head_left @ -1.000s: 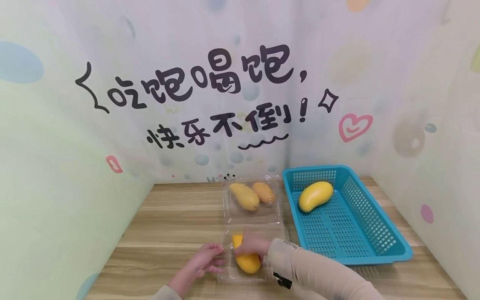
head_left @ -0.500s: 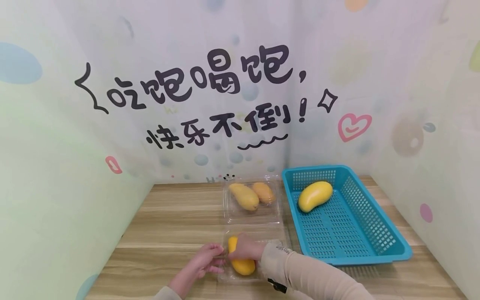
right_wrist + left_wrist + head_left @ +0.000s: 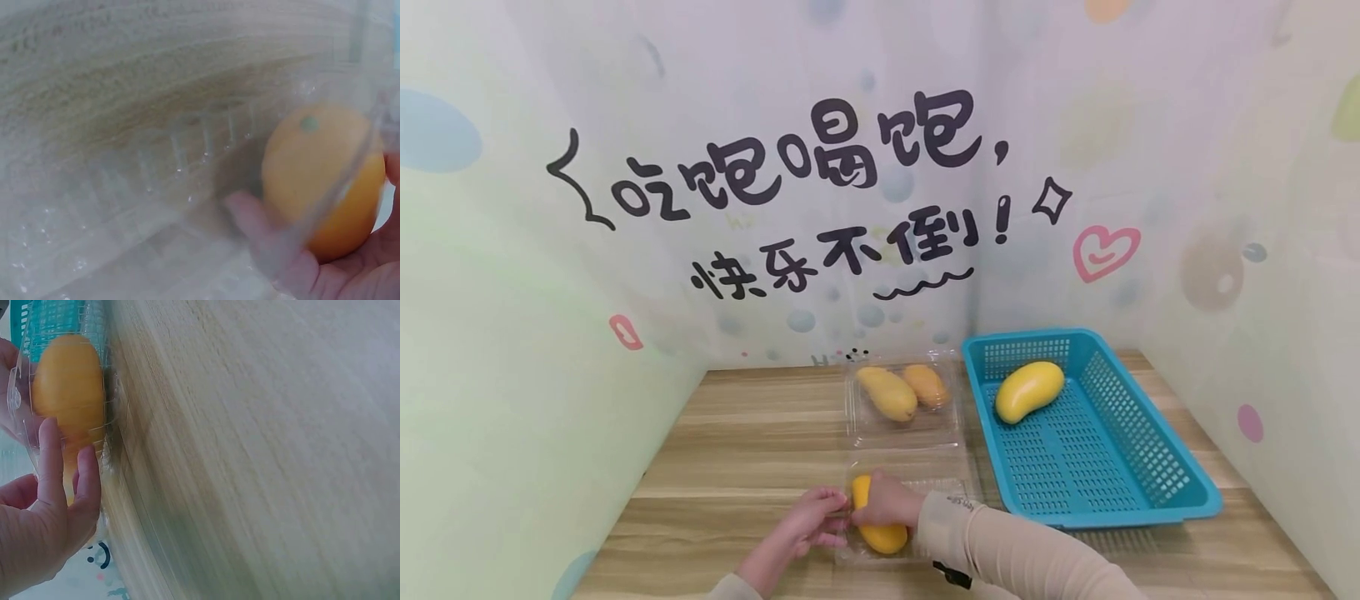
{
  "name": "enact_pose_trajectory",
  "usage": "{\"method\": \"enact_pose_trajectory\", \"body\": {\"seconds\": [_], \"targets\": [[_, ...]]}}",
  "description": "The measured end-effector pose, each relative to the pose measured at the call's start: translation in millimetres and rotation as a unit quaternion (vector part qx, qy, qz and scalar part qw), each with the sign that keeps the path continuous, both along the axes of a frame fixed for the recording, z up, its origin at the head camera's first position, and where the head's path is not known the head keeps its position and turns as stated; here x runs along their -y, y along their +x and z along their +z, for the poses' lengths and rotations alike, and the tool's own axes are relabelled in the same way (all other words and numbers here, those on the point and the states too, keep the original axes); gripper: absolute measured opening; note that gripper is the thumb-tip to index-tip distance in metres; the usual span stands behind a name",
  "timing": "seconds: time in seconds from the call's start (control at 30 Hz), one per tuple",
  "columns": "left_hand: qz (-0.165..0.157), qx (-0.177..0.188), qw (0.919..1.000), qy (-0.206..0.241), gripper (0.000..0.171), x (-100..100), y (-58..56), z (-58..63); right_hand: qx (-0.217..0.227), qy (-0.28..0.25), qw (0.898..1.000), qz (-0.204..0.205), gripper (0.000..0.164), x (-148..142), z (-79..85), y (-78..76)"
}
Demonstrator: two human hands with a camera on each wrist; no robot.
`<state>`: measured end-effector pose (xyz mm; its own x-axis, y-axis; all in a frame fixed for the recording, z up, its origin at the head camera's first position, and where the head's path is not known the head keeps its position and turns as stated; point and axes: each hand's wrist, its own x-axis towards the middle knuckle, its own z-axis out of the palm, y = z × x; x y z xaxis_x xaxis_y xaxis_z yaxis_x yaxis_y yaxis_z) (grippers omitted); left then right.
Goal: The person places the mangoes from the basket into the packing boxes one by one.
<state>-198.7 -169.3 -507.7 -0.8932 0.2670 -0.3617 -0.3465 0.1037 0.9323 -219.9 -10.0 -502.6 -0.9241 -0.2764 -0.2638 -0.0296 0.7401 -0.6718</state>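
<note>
My right hand [image 3: 891, 500] grips a yellow mango [image 3: 883, 537] from above, low inside a clear plastic container [image 3: 942, 493] on the table. In the right wrist view the mango [image 3: 312, 169] shows its green-spotted end, with a thumb or finger curled along its side and clear plastic in front. My left hand [image 3: 812, 518] stands at the container's left side. Its fingers are spread and fairly straight, and the left wrist view shows the fingertips [image 3: 49, 428] right at the clear wall, beside the mango [image 3: 70, 387].
Directly behind, two more mangoes [image 3: 891, 396] lie in clear plastic packaging [image 3: 901, 435]. A blue perforated basket [image 3: 1116, 521] stands to the right with one yellow mango [image 3: 1030, 392] in it. Printed curtains [image 3: 775, 333] close off the wooden table [image 3: 752, 442] at back and sides.
My right hand has moved the mango leftward within the container, to its left side by my left hand. The left hand has stayed nearly still.
</note>
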Motion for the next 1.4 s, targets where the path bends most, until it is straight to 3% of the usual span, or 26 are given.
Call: {"method": "enact_pose_trajectory", "body": {"seconds": [0.33, 0.5, 0.7, 0.9, 1.0, 1.1, 1.2, 1.4], "targets": [[0.000, -0.001, 1.0000, -0.003, 0.029, 0.2, -0.6, 0.1, 0.033, 0.044, 0.998, 0.013, 0.066, -3.7, 15.9, -1.8], [-0.002, 0.002, 1.0000, 0.003, 0.026, 0.9, -0.1, 0.1, 0.052, 0.075, 0.996, 0.017, 0.052, -7.3, 29.4, -5.5], [-0.002, 0.005, 1.0000, 0.001, 0.028, 0.0, 0.1, 0.5, 0.090, 0.129, 0.986, 0.055, 0.041, -24.4, 62.6, -19.1], [0.004, 0.003, 1.0000, 0.001, 0.030, -1.4, 0.3, 2.0, 0.058, 0.167, 0.979, 0.105, 0.034, -55.6, 103.7, -44.5], [0.007, 0.001, 1.0000, 0.001, 0.029, -1.2, 0.9, 3.3, 0.053, 0.164, 0.980, 0.097, 0.029, -73.7, 118.9, -60.2], [0.008, 0.000, 1.0000, 0.000, 0.028, -0.7, 0.9, 3.2, 0.051, 0.159, 0.983, 0.076, 0.035, -94.2, 129.3, -75.7], [0.008, 0.001, 1.0000, 0.000, 0.028, -0.4, 0.4, 2.2, 0.048, 0.151, 0.986, 0.047, 0.044, -116.1, 135.7, -89.5], [0.008, -0.001, 1.0000, -0.002, 0.029, -0.5, 1.0, 2.0, 0.013, 0.162, 0.987, -0.004, 0.042, -159.5, 142.2, -105.9]]}}
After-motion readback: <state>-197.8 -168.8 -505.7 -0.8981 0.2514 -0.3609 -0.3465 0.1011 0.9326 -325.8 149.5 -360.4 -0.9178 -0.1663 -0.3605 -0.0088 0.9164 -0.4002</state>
